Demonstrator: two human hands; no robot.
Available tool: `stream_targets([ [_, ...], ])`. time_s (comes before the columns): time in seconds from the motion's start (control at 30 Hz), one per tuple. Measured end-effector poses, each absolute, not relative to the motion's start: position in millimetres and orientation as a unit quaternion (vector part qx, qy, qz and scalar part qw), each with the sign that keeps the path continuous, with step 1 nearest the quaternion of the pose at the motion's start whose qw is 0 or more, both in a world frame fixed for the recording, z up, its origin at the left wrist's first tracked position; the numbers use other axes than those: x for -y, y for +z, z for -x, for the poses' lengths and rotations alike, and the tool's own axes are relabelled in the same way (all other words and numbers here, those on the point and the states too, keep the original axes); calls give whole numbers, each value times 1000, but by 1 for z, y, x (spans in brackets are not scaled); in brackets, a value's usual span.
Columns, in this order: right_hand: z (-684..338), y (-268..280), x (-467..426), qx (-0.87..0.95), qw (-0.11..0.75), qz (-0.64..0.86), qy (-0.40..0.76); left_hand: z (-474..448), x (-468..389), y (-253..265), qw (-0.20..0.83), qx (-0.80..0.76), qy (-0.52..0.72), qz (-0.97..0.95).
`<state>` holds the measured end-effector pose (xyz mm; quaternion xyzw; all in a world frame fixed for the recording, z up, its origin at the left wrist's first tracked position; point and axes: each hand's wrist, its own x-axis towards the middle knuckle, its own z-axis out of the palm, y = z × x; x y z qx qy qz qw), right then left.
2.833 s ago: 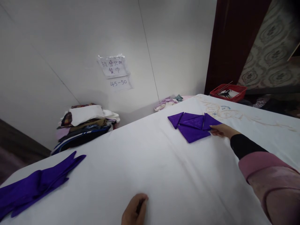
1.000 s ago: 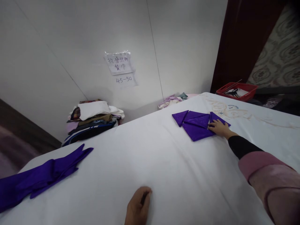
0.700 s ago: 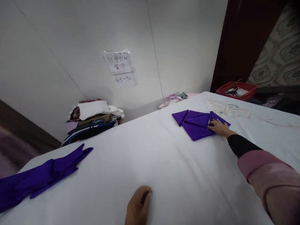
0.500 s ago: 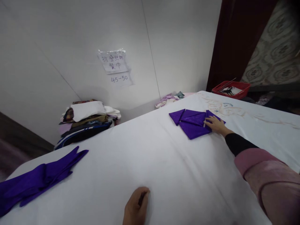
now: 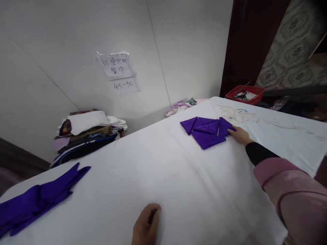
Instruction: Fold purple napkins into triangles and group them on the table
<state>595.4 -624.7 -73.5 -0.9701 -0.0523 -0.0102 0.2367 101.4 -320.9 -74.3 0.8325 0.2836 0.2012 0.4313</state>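
Note:
Toward the far right of the white-covered table (image 5: 143,163) lies a flat, folded purple napkin (image 5: 206,139), with triangular sections at its left, middle and right. My right hand (image 5: 240,134) reaches across to its right-hand triangle, thumb and fingers closed on that edge near the table. Close to the near edge, my left hand (image 5: 146,221) rests on the cloth, fingers curled in and nothing seen in them. Well to its left, loose purple fabric (image 5: 38,200) lies in a crumpled strip, partly out of view.
Behind the table's left edge stands a stack of folded clothes (image 5: 87,131). More cloth (image 5: 178,107) is heaped by the wall. A red basket (image 5: 255,98) stands past the far right corner. A handwritten paper sign (image 5: 117,71) hangs on the wall.
My right hand has moved off the top of the napkin to its right edge, baring the right triangle. My left hand keeps its curled pose. The view has shifted slightly right.

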Motion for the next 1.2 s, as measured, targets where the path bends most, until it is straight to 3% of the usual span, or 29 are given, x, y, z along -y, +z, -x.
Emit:
stream_targets([
  [0.27,-593,-72,619,57,189,978,-65,-102,324,-81,432,-290,222,-825],
  [0.47,-586,-76,607,189,131,969,-94,-104,322,-87,410,-284,252,-829],
  [0.6,-569,-72,584,181,167,960,-135,-103,319,-81,383,-255,214,-862],
  [0.73,-523,-77,551,315,253,903,-144,-101,314,-77,361,-222,190,-886],
  [0.87,-449,-90,520,464,333,815,-102,-89,280,-82,300,-228,252,-891],
  [1.0,-366,-84,495,607,310,731,-13,-57,216,-82,197,-295,286,-890],
  [1.2,-271,-55,466,730,288,613,93,-1,160,-58,71,-481,138,-863],
])
